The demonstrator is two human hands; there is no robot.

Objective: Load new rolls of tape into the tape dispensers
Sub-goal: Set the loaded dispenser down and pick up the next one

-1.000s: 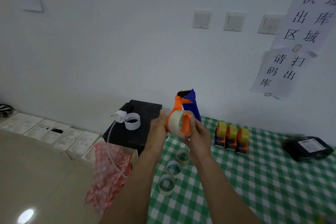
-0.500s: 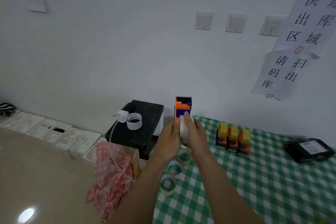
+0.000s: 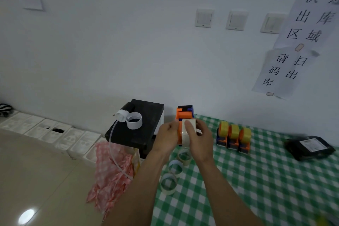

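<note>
Two hands were held close together in the air above the left edge of a table (image 3: 260, 180) covered in green and white checks. An orange and blue tape dispenser (image 3: 185, 113) was held between them, with its top end pointed up. The left hand (image 3: 167, 136) was curled round the dispenser's left side. A pale roll of tape (image 3: 189, 131) was pressed against the orange body. Whether it was pushed fully on could not be told. The right hand (image 3: 200, 139) was clamped on the roll, with the thumb laid over the roll's edge and the fingers wrapped round its right side.

Three full dispensers (image 3: 233, 135) with yellow rolls were stood in a row on the table, just right of the hands. Three thin rings (image 3: 175, 167) were laid in a line on the cloth below the hands. A black packet (image 3: 310, 147) with a white label was seen at the far right.

Left of the table, a black box (image 3: 145, 130) was topped with a white ring (image 3: 134, 120). A clear tube (image 3: 112, 152) was hung down beside it, over a pink checked cloth (image 3: 110, 170). Three switches (image 3: 236, 20) and paper signs (image 3: 311, 11) were fixed to the wall.
</note>
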